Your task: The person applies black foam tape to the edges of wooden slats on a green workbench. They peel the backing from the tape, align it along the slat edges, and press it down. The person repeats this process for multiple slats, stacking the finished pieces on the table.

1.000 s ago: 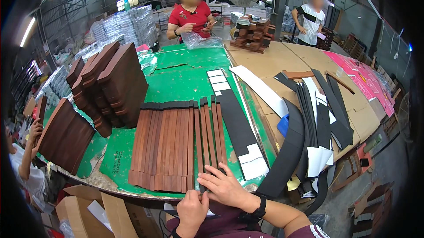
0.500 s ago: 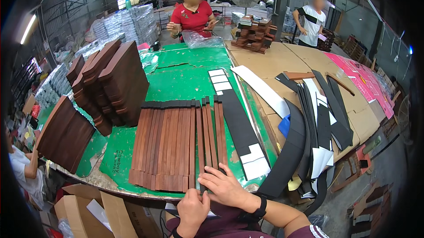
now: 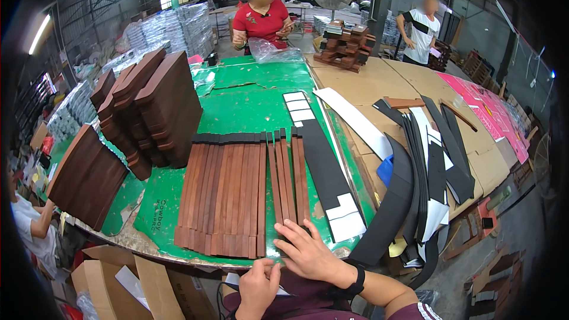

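By wooden slats, right hand palm-down

Smooth wooden slats, matt black strips, glossy green table covering, dull cardboard

We find a row of slim reddish-brown wooden strips laid side by side, lengthwise from the near edge of the table, their far ends black. Near ends are slightly uneven. Rightward, we note a few looser strips with narrow gaps, near ends hidden.
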{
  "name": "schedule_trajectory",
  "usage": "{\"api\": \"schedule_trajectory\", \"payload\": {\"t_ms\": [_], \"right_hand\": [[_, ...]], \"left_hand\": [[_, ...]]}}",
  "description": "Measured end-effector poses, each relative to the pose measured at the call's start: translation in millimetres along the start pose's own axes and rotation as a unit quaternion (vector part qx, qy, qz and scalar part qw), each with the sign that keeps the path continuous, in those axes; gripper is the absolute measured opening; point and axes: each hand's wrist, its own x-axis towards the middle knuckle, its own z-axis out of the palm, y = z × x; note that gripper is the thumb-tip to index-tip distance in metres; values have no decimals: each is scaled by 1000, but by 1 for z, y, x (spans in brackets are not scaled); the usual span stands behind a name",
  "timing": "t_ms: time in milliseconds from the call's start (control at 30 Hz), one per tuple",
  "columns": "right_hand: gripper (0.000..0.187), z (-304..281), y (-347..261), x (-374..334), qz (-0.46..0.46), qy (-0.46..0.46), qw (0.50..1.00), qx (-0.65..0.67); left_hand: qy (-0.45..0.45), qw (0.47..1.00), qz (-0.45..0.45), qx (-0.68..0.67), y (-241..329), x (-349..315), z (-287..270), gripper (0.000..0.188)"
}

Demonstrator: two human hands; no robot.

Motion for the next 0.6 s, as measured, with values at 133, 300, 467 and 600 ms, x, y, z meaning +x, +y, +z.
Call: {"api": "schedule_trajectory", "payload": {"t_ms": [133, 300, 467, 600], "right_hand": [[41, -8, -14, -6, -69, 23, 989, 130], [51, -4, -36, -10, -62, -28, 969, 238], [57, 4, -45, -9, -13, -94, 935, 343], [53, 13, -49, -13, 33, -147, 922, 357]], "left_hand": [[44, 999, 15, -18, -5, 4, -9, 21], [96, 990, -21, -102, -10, 7, -18, 17], [110, 980, -60, -154, -8, 7, -30, 20], [110, 963, -94, -227, -7, 7, -38, 22]]}}
